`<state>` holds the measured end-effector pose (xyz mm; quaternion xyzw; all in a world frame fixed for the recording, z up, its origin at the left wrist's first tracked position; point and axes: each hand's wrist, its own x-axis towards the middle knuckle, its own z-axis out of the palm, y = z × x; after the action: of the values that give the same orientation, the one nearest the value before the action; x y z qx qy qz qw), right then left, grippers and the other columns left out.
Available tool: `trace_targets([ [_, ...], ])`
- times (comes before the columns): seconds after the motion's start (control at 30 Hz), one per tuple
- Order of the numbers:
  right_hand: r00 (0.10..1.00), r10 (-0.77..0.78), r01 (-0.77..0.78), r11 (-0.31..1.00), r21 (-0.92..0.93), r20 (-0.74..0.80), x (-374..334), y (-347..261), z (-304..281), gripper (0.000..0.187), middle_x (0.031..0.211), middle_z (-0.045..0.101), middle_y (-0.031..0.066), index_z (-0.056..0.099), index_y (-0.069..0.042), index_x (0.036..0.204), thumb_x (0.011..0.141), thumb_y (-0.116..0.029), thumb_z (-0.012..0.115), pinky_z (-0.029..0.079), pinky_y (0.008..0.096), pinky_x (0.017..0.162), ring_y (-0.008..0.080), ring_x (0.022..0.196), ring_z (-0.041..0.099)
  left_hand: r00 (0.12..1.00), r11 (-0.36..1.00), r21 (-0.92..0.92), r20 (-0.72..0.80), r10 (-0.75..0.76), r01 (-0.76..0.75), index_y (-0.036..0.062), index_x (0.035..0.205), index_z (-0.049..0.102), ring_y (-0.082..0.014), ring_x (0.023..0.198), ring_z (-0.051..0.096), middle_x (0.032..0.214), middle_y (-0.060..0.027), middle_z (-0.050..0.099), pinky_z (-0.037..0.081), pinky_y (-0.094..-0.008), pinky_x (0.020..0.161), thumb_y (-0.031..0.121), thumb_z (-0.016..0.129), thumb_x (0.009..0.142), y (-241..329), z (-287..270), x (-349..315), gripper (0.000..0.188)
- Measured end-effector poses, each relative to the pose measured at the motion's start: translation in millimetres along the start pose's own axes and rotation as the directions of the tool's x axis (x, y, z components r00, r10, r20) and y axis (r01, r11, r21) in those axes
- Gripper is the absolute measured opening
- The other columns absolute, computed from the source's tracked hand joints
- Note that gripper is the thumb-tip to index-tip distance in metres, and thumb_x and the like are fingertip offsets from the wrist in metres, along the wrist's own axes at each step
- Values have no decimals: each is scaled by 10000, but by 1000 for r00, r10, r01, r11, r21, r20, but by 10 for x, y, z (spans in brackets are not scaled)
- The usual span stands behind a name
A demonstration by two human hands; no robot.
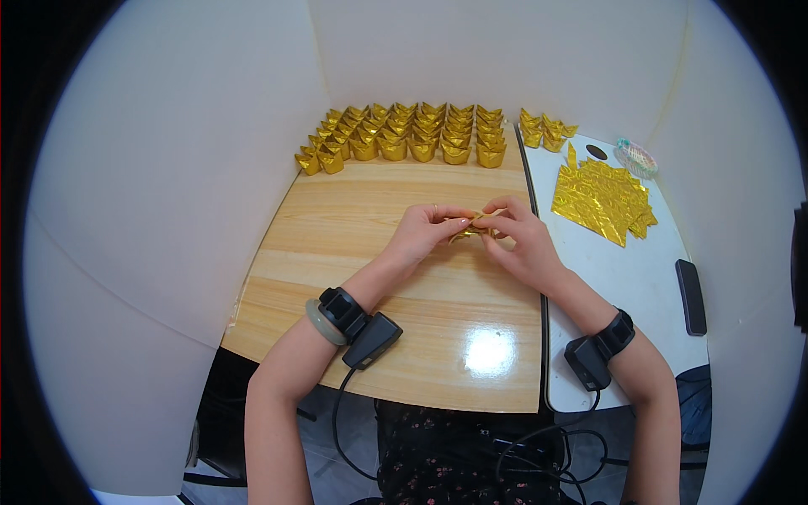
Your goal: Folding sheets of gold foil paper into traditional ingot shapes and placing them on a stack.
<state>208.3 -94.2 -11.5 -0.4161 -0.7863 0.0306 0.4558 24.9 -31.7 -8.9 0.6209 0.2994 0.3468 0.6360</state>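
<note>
A small folded piece of gold foil paper (469, 233) is held just over the wooden tabletop (370, 311), between the fingertips of both hands. My left hand (421, 234) pinches it from the left, thumb and index finger pressed together. From the other side my right hand (526, 242) grips it with thumb and fingers curled in. My fingers cover much of the piece, so its exact shape cannot be made out. Beyond my hands, gold paper ingots (422, 150) stand in several rows along the table's far edge.
On the white table (648, 269) at right lie a stack of gold foil sheets (598, 202), a black phone-like slab (691, 296), a pastel coiled item (637, 158) and a black oval (597, 152). More ingots (543, 132) stand behind. Pale walls enclose the tables; wrist-device cables (340, 421) hang down.
</note>
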Motion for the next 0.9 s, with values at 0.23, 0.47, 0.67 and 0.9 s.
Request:
trace_targets([
  [0.23,844,524,-524,759,387,115,46,-57,-7,199,900,629,80,622,9,939,831,-157,650,503,226,634,124,717,625,996,997,44,-55,65,-63,-2,1134,579,-56,776,560,965,-43,643,426,-173,643,48,645,813,-22,-46,13,332],
  [0.47,792,526,-609,650,455,309,-12,67,24,214,722,632,43,614,15,868,889,-197,592,490,212,576,85,654,607,998,993,102,35,56,-60,-6,1074,590,-64,775,573,924,-44,631,458,-196,657,5,647,794,18,-4,-6,286],
  [0.67,723,575,-691,610,388,383,22,-19,-11,254,629,611,32,605,-3,792,883,-241,607,457,185,474,68,522,568,981,985,59,115,155,-162,-33,1033,589,-96,827,596,946,-72,630,471,-211,706,-26,637,782,-89,-22,18,255],
  [0.9,698,626,-716,606,347,349,51,-48,-35,243,544,568,12,575,-35,771,874,-249,624,403,174,412,57,443,524,898,808,438,-1,439,-395,44,864,692,-137,787,583,812,-55,622,452,-257,680,100,656,785,-92,-16,7,103],
])
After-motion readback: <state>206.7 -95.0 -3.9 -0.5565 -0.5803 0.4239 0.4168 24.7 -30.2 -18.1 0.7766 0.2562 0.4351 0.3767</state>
